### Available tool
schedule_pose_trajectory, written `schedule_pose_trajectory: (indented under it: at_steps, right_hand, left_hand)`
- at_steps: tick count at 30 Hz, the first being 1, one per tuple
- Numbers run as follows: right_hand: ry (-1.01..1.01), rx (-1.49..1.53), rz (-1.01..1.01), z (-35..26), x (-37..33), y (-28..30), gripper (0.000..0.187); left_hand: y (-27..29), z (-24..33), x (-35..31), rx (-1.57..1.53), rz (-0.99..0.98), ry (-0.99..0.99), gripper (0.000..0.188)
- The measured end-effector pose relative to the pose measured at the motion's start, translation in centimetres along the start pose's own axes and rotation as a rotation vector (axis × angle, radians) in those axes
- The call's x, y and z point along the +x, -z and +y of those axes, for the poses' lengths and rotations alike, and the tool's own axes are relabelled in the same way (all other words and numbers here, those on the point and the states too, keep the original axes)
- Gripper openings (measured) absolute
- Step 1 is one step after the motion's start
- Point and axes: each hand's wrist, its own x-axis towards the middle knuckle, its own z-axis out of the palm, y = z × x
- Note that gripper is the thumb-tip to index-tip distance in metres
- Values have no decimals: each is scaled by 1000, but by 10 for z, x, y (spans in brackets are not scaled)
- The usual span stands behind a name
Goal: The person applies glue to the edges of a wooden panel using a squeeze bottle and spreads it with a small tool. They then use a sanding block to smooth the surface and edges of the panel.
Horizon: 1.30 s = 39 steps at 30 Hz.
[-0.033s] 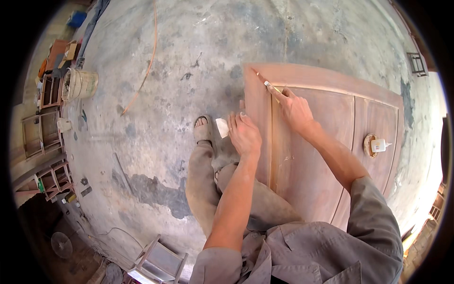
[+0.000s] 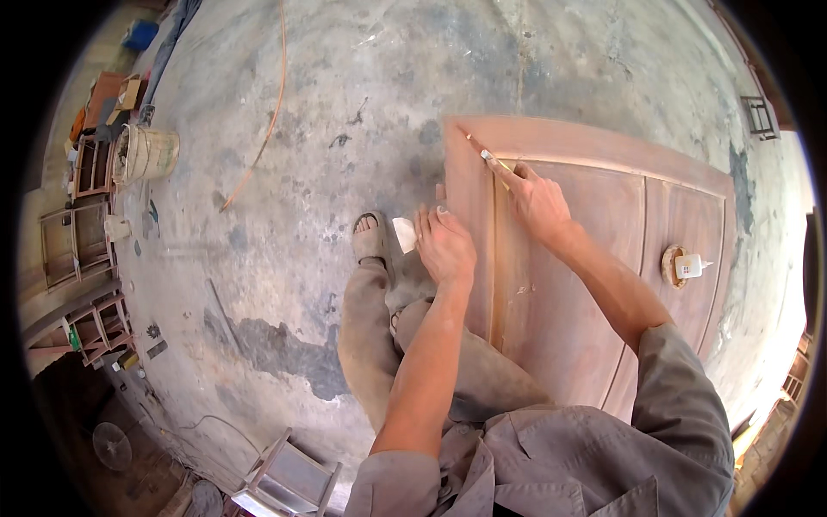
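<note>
A wooden panel door, reddish brown with recessed panels, lies flat on my right. Over its far left corner my right hand grips a small paintbrush with a pale ferrule. The dark tip of the brush points at the corner of the frame and seems to touch the wood. My left hand, beside the door's left edge, pinches a folded whitish sheet; its exact material is unclear. Farther right on the door, a white squeeze bottle with a pointed nozzle rests by a round brown dish.
Worn concrete floor surrounds the door, crossed by an orange hose. Along the left stand a dirty bucket and several wooden frames. A small stool-like piece is at lower left. My sandalled foot is left of the door.
</note>
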Motion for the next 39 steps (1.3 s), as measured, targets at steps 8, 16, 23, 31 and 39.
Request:
schedule_pose_trajectory:
  at_steps: [8, 16, 23, 31, 39]
  right_hand:
    - [20, -10, 11, -7, 4, -1, 64]
    - [12, -11, -9, -7, 7, 4, 69]
    - [-2, -5, -69, -5, 0, 4, 68]
    - [-13, 7, -42, -5, 15, -1, 64]
    - [9, 1, -20, -15, 32, 5, 62]
  left_hand:
    - [2, -1, 2, 1, 14, -24, 47]
    - [-2, -2, 1, -4, -11, 0, 45]
    - [-1, -4, 2, -5, -8, -3, 46]
    - [-2, -6, 2, 1, 12, -24, 45]
    - [-1, -8, 2, 5, 6, -10, 47]
